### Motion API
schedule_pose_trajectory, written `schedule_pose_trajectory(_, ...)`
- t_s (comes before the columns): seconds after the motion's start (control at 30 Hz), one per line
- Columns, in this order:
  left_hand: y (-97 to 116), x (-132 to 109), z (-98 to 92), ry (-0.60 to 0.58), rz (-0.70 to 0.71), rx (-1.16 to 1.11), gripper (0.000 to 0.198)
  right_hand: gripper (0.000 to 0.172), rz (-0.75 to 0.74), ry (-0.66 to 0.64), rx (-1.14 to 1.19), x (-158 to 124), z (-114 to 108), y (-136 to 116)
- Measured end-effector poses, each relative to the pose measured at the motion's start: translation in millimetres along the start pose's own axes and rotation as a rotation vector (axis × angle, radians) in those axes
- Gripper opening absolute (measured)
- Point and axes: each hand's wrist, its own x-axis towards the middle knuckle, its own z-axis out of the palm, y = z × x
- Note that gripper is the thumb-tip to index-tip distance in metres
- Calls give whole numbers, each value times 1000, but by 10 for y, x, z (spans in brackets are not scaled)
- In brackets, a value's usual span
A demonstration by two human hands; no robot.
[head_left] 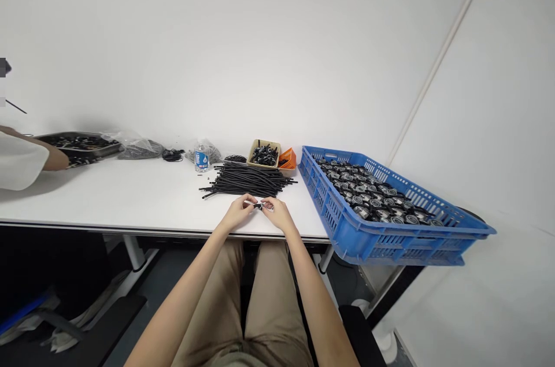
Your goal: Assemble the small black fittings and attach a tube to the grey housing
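My left hand [239, 211] and my right hand [276, 212] meet low over the front edge of the white table. Between their fingertips is a small black part [258, 206] with light ends, too small to name. Both hands pinch it, one from each side. Just beyond them lies a pile of black rods or tubes [249, 179], stacked mostly side by side. Behind the pile, a cream basket [249, 160] holds small black and silver pieces, and an orange basket [289, 155] leans beside it.
To the right, a large blue crate [347, 240] holds rows of black and silver round parts. A water bottle [201, 157], plastic bags [141, 148] and a dark tray [110, 150] stand along the wall. Another person's arm [56, 159] reaches in at left.
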Motion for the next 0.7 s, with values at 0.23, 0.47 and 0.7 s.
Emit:
schedule_pose_trajectory(0.23, 52, -20, -11, -22, 9, -2, 23, 25, -15, 3, 11, 0, 5, 6)
schedule_pose_trajectory(0.47, 53, -27, -20, -54, 14, -22, 23, 25, -13, 4, 10, 5, 7, 8)
schedule_pose_trajectory(0.7, 18, -11, -10, -26, 14, -50, 23, 26, -14, -3, 4, -1, -9, -17)
